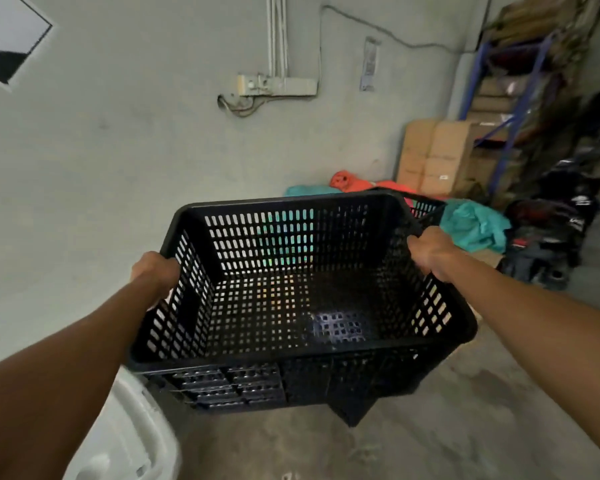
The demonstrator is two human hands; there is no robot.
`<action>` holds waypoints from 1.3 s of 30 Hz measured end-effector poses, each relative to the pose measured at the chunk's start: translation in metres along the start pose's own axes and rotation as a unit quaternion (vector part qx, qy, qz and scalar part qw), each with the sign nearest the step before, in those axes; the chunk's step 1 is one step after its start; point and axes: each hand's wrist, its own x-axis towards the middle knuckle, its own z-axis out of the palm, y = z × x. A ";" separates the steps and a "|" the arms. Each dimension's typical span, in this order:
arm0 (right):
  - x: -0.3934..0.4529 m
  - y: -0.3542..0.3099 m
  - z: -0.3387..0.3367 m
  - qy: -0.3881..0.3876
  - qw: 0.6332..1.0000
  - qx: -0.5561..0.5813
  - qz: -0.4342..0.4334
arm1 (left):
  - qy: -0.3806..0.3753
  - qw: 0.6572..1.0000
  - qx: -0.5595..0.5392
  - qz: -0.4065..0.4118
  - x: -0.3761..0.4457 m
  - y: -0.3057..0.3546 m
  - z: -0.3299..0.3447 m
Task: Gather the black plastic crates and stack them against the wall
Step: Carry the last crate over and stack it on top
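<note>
Black perforated plastic crate (291, 289) held up in the air, open side up, empty, w/ grey wall (136, 150) behind it. Left hand (156, 271) clenched round the crate's left rim; right hand (430, 252) clenched round the right rim. Second black slotted crate (426, 206) just behind the far right corner, mostly hidden. Concrete floor (430, 427) below. White plastic object (125, 438) at bottom left, blurred. Teal cloth (475, 225) and orange cloth (347, 181) heaped by the wall; brown cardboard boxes (433, 157) next to a blue metal rack (520, 98) at right.
</note>
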 end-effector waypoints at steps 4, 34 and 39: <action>0.021 0.020 -0.060 0.034 0.999 0.021 -0.003 | -0.003 0.999 -0.002 0.042 -0.014 0.071 0.018; 0.522 0.027 -0.200 0.000 0.985 0.090 -0.148 | 0.188 0.981 0.007 0.053 0.047 0.490 0.198; 0.614 -0.004 -0.175 -0.039 0.978 0.108 -0.177 | 0.225 0.974 0.006 0.028 0.077 0.534 0.216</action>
